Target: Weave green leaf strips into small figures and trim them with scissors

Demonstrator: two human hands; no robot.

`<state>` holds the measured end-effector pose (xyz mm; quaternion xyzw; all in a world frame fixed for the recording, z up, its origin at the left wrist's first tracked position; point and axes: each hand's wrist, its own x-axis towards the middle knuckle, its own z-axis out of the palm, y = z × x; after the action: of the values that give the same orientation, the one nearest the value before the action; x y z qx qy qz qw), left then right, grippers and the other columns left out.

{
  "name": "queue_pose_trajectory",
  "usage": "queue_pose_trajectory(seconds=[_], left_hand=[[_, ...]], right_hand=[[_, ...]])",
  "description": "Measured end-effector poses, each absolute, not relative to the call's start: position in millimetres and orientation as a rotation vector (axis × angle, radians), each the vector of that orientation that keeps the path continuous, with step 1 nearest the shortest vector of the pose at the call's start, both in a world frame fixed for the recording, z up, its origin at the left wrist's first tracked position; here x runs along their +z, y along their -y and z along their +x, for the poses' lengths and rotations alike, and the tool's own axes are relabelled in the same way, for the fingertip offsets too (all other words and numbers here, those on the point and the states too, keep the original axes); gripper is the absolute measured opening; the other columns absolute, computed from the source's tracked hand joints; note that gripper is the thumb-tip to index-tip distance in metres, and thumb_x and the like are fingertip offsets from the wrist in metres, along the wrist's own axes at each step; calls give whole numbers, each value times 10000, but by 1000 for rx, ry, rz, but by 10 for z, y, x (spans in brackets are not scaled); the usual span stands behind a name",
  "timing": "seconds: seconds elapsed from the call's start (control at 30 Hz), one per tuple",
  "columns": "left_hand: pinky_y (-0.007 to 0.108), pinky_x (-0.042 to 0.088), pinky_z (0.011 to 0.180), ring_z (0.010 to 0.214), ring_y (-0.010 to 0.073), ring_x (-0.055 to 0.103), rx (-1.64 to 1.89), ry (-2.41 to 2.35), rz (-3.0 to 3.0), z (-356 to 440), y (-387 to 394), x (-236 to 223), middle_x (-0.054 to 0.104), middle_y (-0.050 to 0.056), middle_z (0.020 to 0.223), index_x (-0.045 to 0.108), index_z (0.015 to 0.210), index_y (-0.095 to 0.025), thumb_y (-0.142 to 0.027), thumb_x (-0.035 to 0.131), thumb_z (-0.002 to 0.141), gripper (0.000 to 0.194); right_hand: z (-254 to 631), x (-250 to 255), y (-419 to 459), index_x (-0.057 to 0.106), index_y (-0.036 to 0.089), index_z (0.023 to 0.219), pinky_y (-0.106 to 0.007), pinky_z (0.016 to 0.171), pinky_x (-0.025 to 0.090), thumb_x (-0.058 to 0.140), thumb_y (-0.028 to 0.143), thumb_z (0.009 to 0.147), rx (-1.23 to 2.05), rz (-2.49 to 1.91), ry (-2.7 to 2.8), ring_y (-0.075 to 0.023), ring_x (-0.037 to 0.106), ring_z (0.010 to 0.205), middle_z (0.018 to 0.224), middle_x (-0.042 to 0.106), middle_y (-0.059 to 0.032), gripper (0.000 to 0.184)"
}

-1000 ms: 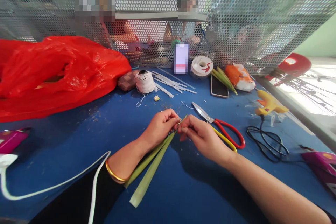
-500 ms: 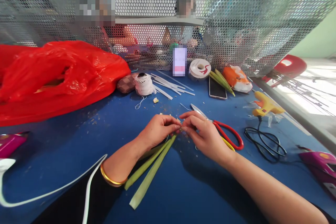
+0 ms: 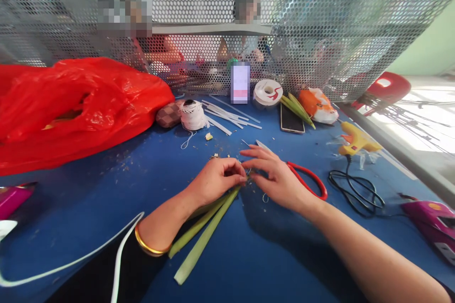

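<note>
My left hand (image 3: pixel 215 180) is closed in a pinch at the upper end of several long, flat green leaf strips (image 3: pixel 208 236). The strips run down and left from the fingertips, partly hidden beneath my wrist. Just right of the pinch, my right hand (image 3: pixel 279 177) has its fingers spread, its tips close to the left fingertips; I see nothing held in it. A small loop of thin thread (image 3: pixel 265 198) hangs or lies below the right fingers. Scissors with red handles (image 3: pixel 314 180) lie partly hidden behind my right hand.
Behind my hands stand a white thread spool (image 3: pixel 192 116), white sticks (image 3: pixel 227 116), a ribbon roll (image 3: pixel 268 92) and phones. A red plastic bag (image 3: pixel 117 99) fills the left. On the right are a yellow glue gun (image 3: pixel 359 139) and its black cord (image 3: pixel 355 194). People sit behind the perforated screen (image 3: pixel 199 0).
The fingers of my right hand have spread and drawn slightly away from the left fingertips. My left hand keeps its pinch on the leaf strips. The view has shifted a little.
</note>
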<state>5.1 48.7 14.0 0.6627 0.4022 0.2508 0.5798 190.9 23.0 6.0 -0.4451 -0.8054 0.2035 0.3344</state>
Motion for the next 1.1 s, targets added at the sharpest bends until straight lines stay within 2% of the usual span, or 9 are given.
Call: queue_pose_trajectory(seconds=[0.1, 0.23, 0.33, 0.5, 0.57, 0.73, 0.87, 0.97, 1.1], left_hand=[[244, 413, 619, 619, 110, 549, 578, -976, 1559, 61, -473, 156, 639, -8, 645, 617, 715, -155, -185, 655, 752, 61], [241, 413, 602, 620, 116, 569, 592, -989, 1473, 76, -469, 142, 654, 0, 641, 586, 718, -162, -237, 673, 753, 120], [234, 414, 599, 617, 110, 574, 610, -997, 1385, 77, -483, 122, 667, 2, 647, 580, 736, -165, -250, 679, 747, 131], [214, 371, 541, 563, 81, 522, 653, -1062, 1263, 55, -502, 96, 676, -6, 686, 586, 747, -171, -276, 706, 718, 163], [210, 346, 518, 544, 77, 502, 660, -1080, 1245, 44, -510, 86, 648, -20, 646, 595, 745, -170, -286, 721, 701, 177], [213, 317, 495, 528, 82, 487, 639, -1104, 1228, 23, -530, 66, 585, -35, 577, 612, 717, -164, -311, 749, 665, 207], [217, 310, 502, 531, 81, 477, 647, -1102, 1231, 23, -526, 75, 584, -32, 574, 614, 698, -163, -303, 758, 652, 206], [220, 296, 495, 508, 75, 444, 661, -1126, 1219, 34, -518, 91, 547, -48, 542, 608, 688, -163, -292, 772, 625, 218], [218, 310, 504, 532, 75, 463, 665, -1135, 1231, 45, -517, 110, 573, -37, 578, 614, 676, -155, -286, 778, 612, 219]], right_hand=[[1897, 58, -239, 706, 225, 817, -543, 1045, 380, 609, 106, 819, 614, -1176, 2166, -287, 529, 1235, 1142, 695, -70, 153], [1875, 35, -249, 651, 213, 702, -460, 989, 445, 622, 134, 846, 663, -1184, 2067, -235, 618, 1099, 952, 726, -60, 167], [1893, 27, -256, 652, 216, 751, -428, 966, 458, 613, 146, 856, 598, -1145, 2008, -223, 616, 1093, 941, 720, -55, 132], [1917, 133, -213, 625, 230, 823, -494, 1068, 312, 581, 190, 895, 215, -1123, 2185, -235, 609, 1076, 899, 707, -36, 93], [1903, 173, -191, 609, 228, 844, -493, 1078, 291, 549, 194, 915, 158, -1124, 2277, -237, 604, 1073, 895, 703, -44, 99], [1896, 167, -196, 565, 228, 839, -438, 1044, 330, 505, 180, 939, 295, -1120, 2261, -165, 630, 807, 799, 683, 1, 126], [1949, 193, -197, 601, 235, 828, -450, 1046, 302, 514, 212, 930, 70, -1082, 2351, -185, 601, 780, 734, 659, -5, 135], [1963, 232, -164, 627, 223, 811, -445, 990, 335, 501, 211, 925, -28, -1053, 2449, -194, 585, 737, 699, 643, -24, 170], [1942, 248, -137, 624, 207, 784, -388, 871, 396, 541, 187, 896, 258, -998, 2471, -166, 589, 671, 673, 642, -6, 141]])
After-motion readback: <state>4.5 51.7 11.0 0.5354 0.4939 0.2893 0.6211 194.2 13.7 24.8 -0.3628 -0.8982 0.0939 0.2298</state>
